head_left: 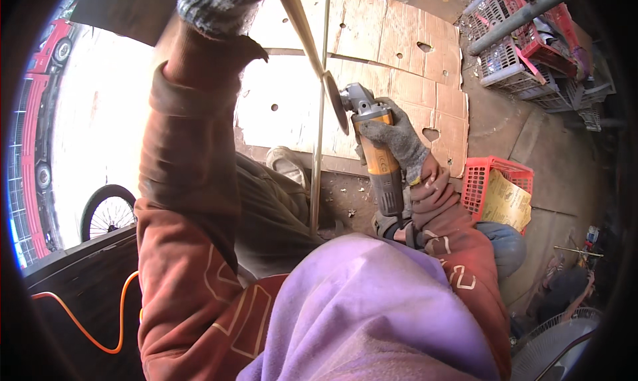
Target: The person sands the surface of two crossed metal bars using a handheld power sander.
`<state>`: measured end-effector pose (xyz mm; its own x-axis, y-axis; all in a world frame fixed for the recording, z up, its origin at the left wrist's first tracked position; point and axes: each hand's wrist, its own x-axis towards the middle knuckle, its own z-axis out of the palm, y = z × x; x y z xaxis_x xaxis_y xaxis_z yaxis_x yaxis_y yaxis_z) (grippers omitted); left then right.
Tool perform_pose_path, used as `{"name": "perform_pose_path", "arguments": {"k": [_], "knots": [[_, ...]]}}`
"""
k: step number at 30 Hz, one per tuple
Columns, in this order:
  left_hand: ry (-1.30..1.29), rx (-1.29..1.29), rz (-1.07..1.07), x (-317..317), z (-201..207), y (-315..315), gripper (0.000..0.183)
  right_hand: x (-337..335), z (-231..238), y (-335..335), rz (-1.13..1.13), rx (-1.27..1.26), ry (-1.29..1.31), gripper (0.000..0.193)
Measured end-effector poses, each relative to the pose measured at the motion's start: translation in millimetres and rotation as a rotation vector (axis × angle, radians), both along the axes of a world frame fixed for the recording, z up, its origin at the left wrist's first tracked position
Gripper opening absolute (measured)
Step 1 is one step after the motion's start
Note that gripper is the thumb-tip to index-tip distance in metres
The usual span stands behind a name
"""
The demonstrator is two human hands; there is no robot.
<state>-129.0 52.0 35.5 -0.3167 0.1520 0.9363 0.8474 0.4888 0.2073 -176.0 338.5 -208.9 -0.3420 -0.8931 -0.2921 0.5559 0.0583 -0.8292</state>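
My right hand (pixel 402 138), in a grey knit glove, is wrapped round the yellow and grey body of an angle grinder (pixel 380 156). Its disc (pixel 334 102) stands edge-up against a slim metal tube (pixel 318 162); whether it touches cannot be made out. A thicker pale tube (pixel 300 25) slants down from the top edge to the disc. My left hand (pixel 222 9), also gloved, reaches up to the top edge beside this thicker tube. Its fingers are out of the picture, so its grip is hidden.
Flattened cardboard (pixel 399 69) with holes covers the floor ahead. A red crate (pixel 475 188) holding a yellowish sheet is at right, with stacked crates (pixel 505 55) and a grey pipe (pixel 518 19) beyond. A fan (pixel 558 344) stands lower right; an orange cord (pixel 90 338) lies lower left.
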Motion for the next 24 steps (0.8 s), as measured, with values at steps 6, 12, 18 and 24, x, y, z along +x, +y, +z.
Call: {"name": "perform_pose_path", "arguments": {"k": [6,12,18,24], "knots": [[-0.306,0.410,0.441,-3.0,4.7,20.3,0.010,-17.0,42.4,46.3,-0.114,0.243,0.262,0.059],[-0.435,0.168,1.050,-16.2,33.8,50.0,0.031,-33.3,143.6,120.5,-0.382,0.174,0.565,0.060],[-0.679,-0.176,1.268,-29.5,46.3,72.9,0.043,-24.9,205.6,136.2,-0.141,0.285,1.277,0.063],[-0.687,-0.090,1.014,-59.6,40.7,84.9,0.043,-27.7,199.1,86.2,0.481,0.930,1.723,0.072]]}}
